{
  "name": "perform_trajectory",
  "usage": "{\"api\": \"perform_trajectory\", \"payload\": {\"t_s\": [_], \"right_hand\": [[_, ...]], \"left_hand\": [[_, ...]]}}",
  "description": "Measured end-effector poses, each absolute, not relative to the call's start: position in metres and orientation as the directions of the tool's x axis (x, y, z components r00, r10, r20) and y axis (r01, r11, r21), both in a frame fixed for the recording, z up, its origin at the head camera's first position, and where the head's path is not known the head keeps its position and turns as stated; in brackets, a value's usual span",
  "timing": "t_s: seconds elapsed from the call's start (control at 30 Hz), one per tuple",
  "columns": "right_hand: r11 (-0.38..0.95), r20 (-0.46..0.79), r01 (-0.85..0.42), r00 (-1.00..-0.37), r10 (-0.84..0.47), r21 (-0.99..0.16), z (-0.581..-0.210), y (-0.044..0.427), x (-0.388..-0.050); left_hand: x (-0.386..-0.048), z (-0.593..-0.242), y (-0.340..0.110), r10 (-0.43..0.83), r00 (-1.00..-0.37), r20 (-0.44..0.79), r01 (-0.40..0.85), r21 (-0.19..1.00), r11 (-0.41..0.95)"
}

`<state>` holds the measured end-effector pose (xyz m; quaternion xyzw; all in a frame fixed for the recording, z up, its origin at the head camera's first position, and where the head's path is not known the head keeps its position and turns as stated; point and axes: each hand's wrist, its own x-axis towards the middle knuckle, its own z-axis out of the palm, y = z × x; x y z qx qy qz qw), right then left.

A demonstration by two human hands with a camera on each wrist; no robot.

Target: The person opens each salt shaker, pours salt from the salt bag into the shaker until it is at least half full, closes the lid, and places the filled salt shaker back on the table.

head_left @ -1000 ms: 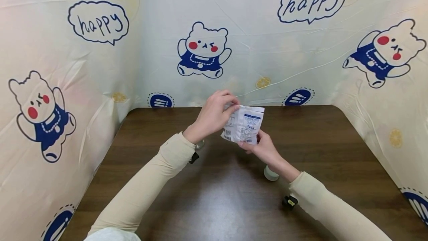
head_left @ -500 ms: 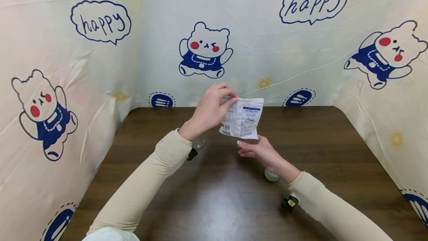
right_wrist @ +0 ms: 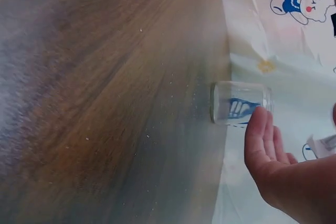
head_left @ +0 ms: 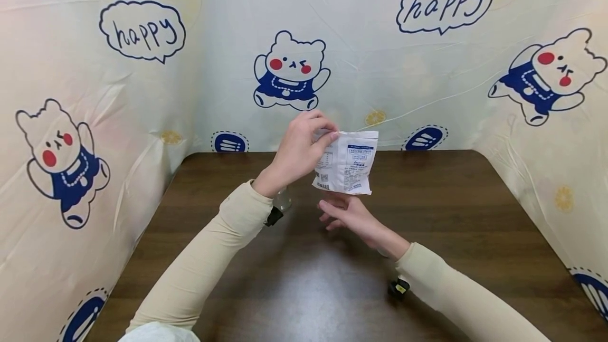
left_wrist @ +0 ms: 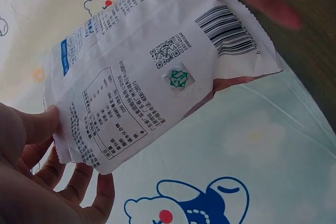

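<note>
My left hand (head_left: 304, 149) pinches the top left corner of a bag of salt (head_left: 349, 165) between thumb and fingers. White and sealed-looking, the bag hangs above the table. Its printed back shows a table of figures, a barcode and a QR code in the left wrist view, where the left fingers (left_wrist: 79, 184) lie behind its edge. Just below the bag is my right hand (head_left: 353, 218), holding nothing, its fingers loosely extended. A clear glass jar (right_wrist: 241, 103) stands behind the left wrist, partly hidden in the head view.
A dark wooden table (head_left: 237, 284) lies beneath both hands, with tiny pale specks on it in the right wrist view. A round pale object (head_left: 382, 252) is almost hidden under the right wrist. Printed curtains (head_left: 361, 83) enclose the table's back and sides.
The right hand has let go of the bag's lower edge and moved left below it. The left hand has raised the bag slightly. The right wrist now covers most of the round pale object.
</note>
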<state>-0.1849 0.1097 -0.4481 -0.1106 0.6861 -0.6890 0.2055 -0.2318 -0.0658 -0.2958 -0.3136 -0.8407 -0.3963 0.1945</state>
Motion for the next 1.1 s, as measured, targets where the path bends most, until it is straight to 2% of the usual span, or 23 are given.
{"api": "perform_trajectory", "payload": {"t_s": [0.13, 0.57, 0.9, 1.1], "right_hand": [[-0.035, -0.097, 0.124, -0.900, -0.425, -0.992, -0.447, 0.102, -0.189], [-0.233, -0.047, 0.141, -0.929, -0.368, -0.962, -0.446, 0.100, -0.203], [-0.262, -0.022, 0.119, -0.938, -0.345, -0.958, -0.443, 0.106, -0.210], [-0.260, -0.010, 0.115, -0.927, -0.375, -0.959, -0.443, 0.110, -0.214]], "left_hand": [[-0.231, -0.297, -0.067, 0.368, -0.731, 0.574, 0.679, 0.558, 0.478], [-0.238, -0.311, -0.085, 0.292, -0.807, 0.514, 0.589, 0.663, 0.462], [-0.241, -0.317, -0.097, 0.276, -0.834, 0.478, 0.552, 0.702, 0.450], [-0.243, -0.321, -0.103, 0.262, -0.848, 0.460, 0.529, 0.723, 0.444]]}}
